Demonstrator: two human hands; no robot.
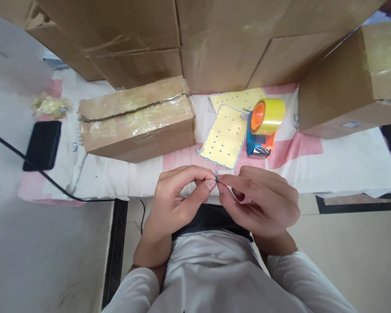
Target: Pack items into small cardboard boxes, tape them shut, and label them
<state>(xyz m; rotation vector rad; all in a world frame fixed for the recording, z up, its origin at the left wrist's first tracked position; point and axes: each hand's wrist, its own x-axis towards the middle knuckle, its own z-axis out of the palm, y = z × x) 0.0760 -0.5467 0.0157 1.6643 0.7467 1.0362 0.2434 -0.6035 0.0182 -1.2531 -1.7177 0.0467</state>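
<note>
Nearest the camera, I note the left hand (172,204) and right hand (259,204) brought together just short of the tape dispenser (263,128), which I take as landmark. Both hands are closed in a fingertip pinch on one small part (217,177), pale with a blue speck, too small to identify. It sits between the two thumbs and forefingers, in the air on the near side of the dispenser, above the edge of the pink-and-white cloth (345,165).

Progress, as I judge it: the piece is in hand and being worked at the fingertips. Two yellow dotted cards (224,137) lie just left of and behind the dispenser, overlapping, the rear card (237,99) partly covered. A few small pale bits rest at the card edges. I cannot tell whether the dots on the cards are filled or vacant places, so what is done and what is left cannot be fixed beyond this one piece.

Count, near to far: one part held; one dispenser with one yellow tape roll; two cards; one taped carton (137,119) left of the dispenser; one black phone (43,144) with one cable (35,167) far left; one crumpled wad of tape (50,105) beyond the phone; one large carton (345,87) right of the dispenser; several stacked cartons (215,39) behind it, number uncertain.
</note>
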